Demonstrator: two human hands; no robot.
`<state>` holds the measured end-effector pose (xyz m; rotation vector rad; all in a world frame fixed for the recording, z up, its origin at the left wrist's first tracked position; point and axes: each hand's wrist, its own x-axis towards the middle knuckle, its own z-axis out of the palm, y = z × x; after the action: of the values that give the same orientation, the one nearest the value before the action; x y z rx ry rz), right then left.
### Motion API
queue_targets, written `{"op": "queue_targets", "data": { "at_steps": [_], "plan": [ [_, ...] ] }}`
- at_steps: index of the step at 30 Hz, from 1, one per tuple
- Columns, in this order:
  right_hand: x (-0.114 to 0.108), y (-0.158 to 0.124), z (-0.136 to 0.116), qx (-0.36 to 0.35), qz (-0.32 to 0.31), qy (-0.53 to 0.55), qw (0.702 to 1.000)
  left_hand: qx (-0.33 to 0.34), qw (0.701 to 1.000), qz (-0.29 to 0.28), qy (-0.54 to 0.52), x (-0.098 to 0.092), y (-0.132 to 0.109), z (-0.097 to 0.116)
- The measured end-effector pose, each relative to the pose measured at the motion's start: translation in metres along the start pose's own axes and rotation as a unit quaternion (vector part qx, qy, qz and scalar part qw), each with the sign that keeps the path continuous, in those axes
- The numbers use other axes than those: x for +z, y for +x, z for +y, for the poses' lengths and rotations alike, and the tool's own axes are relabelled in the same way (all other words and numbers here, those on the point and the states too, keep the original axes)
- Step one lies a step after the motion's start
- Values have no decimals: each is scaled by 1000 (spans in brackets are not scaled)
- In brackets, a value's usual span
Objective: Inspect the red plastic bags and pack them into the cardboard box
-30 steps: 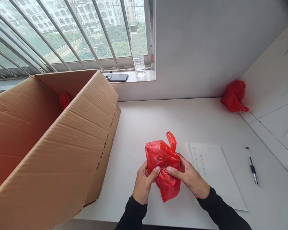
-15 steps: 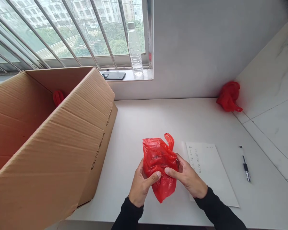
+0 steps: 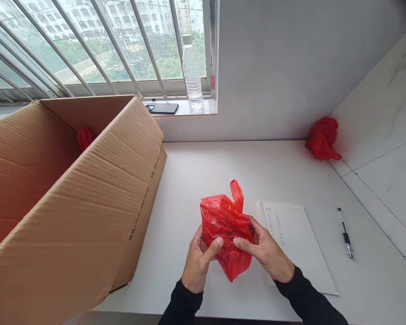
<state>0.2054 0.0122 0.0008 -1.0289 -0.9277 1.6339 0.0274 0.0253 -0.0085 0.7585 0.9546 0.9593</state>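
A crumpled red plastic bag (image 3: 225, 221) is held just above the white table (image 3: 223, 167), near its front edge. My left hand (image 3: 198, 262) grips the bag's left side, thumb pressed across the front. My right hand (image 3: 265, 250) grips its right side, thumb meeting the left one. One bag handle sticks up at the top. Both wrists wear black sleeves.
A large open cardboard box (image 3: 71, 203) fills the left, with something red (image 3: 84, 137) inside. A second red bag (image 3: 321, 139) lies in the far right corner. A printed sheet (image 3: 297, 243) and a pen (image 3: 345, 234) lie right of my hands. A water bottle (image 3: 192, 72) and phone (image 3: 162, 108) rest on the windowsill.
My thumbs have shifted slightly over the bag and its handle now stands a little higher. The bag stays in both hands at the same spot.
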Motion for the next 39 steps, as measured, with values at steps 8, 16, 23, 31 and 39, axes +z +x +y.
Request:
{"op": "queue_targets", "data": {
  "at_steps": [8, 16, 23, 31, 39],
  "plan": [
    [3, -4, -8, 22, -1, 2, 1000, -25, 1000, -3, 2, -7, 2, -2],
    [17, -5, 5, -36, 114, -205, 971, -41, 995, 77, 47, 1, -15, -2],
    [43, -23, 16, -85, -31, -320, 943, -45, 990, 89, -100, 8, -4, 6],
    [3, -7, 3, -31, 143, -237, 960, -60, 984, 73, -148, -7, -6, 10],
    [1, 2, 5, 54, 44, 80, 994, -50, 997, -16, -54, 0, -13, 17]
  ]
}}
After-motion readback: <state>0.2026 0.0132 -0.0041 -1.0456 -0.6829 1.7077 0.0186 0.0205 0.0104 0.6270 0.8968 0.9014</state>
